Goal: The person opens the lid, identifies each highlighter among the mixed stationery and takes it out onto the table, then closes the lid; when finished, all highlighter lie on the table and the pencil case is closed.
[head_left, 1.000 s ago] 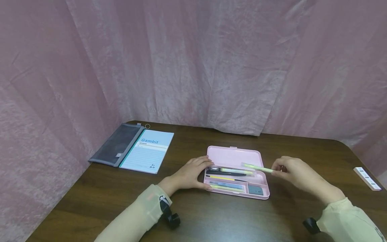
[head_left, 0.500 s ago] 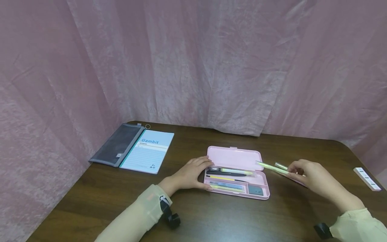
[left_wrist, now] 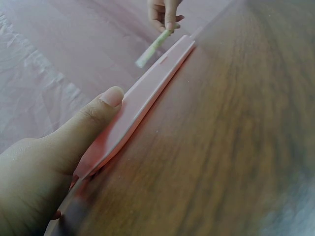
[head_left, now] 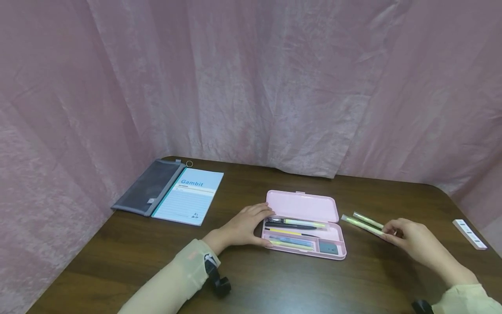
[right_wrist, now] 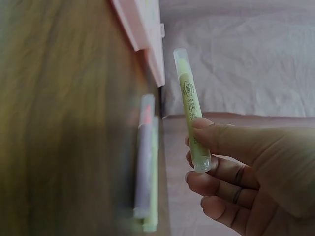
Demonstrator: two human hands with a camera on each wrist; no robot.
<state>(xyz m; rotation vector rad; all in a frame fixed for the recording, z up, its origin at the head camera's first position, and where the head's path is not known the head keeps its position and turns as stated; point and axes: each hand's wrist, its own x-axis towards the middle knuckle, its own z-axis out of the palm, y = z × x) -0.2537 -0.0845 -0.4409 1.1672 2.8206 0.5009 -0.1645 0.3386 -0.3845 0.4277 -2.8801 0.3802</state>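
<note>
A pink pencil case (head_left: 302, 206) lies open on the table, holding pens, a yellow pencil and a dark eraser (head_left: 328, 248). My left hand (head_left: 243, 224) grips its left end, the thumb along the front edge and the fingers near the hinge. Off the case's right side, my right hand (head_left: 409, 240) pinches a yellow-green highlighter (right_wrist: 191, 108) between thumb and fingers, its clear cap pointing away from the hand. Beside it on the table lie a purple highlighter (right_wrist: 143, 167) and a green one (right_wrist: 155, 182), partly hidden in the head view.
At the back left lie a grey mesh zip pouch (head_left: 147, 187) and a light-blue notebook (head_left: 190, 196). A white strip with dark squares (head_left: 469, 234) lies near the right edge. A pink curtain (head_left: 243, 87) hangs behind the brown table (head_left: 251, 279).
My right hand has carried the highlighter rightward and lower, away from the case to beside the other highlighters. My left hand has stayed on the case.
</note>
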